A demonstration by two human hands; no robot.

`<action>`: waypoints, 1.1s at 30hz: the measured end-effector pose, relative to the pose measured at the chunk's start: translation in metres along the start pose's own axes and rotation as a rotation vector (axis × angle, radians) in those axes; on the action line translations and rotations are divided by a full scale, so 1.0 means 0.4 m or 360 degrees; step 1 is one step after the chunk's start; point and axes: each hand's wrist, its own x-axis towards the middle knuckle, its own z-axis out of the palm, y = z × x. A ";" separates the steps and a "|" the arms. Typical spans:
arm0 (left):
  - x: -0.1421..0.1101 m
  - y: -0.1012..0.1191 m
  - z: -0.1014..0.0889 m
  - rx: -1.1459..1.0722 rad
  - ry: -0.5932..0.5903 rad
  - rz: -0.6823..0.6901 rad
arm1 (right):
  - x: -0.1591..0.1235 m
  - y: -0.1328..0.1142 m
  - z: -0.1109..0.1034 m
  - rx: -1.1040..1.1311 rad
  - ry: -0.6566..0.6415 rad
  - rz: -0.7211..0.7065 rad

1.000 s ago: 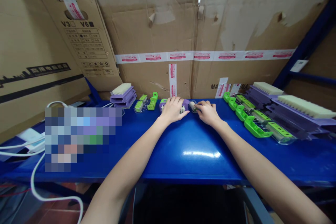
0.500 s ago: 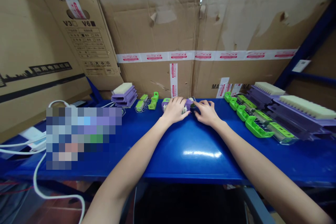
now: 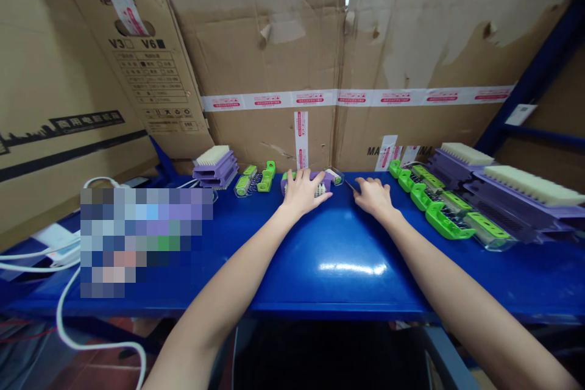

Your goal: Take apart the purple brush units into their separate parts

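Note:
My left hand (image 3: 299, 194) lies over a purple brush piece (image 3: 323, 186) with pale bristles, its fingers curved down around it and the thumb along the near side. Most of that piece is hidden under the hand. At its right end a small clear part with a white roller and green trim (image 3: 337, 177) stands at a slant. Apart from it, to the right, is my right hand (image 3: 373, 196) with curled fingers. Something slim and dark (image 3: 350, 184) juts from its fingertips, too small to name.
On the blue table (image 3: 320, 244), purple bristled brush pieces (image 3: 532, 186), green covers (image 3: 445, 222) and clear green-topped parts (image 3: 491, 233) line the right. More stand back left, near a purple brush stack (image 3: 214, 167). White cables (image 3: 59, 311) run at left beside a blurred patch. Cardboard (image 3: 269, 42) walls the back.
My right hand has drawn back to the right, off the clear part, which now tilts at the purple brush piece's end. My left hand keeps its hold.

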 end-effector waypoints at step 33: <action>0.002 0.047 -0.035 -0.0125 0.0057 0.0362 | 0.008 0.015 0.004 0.0050 -0.0101 0.0035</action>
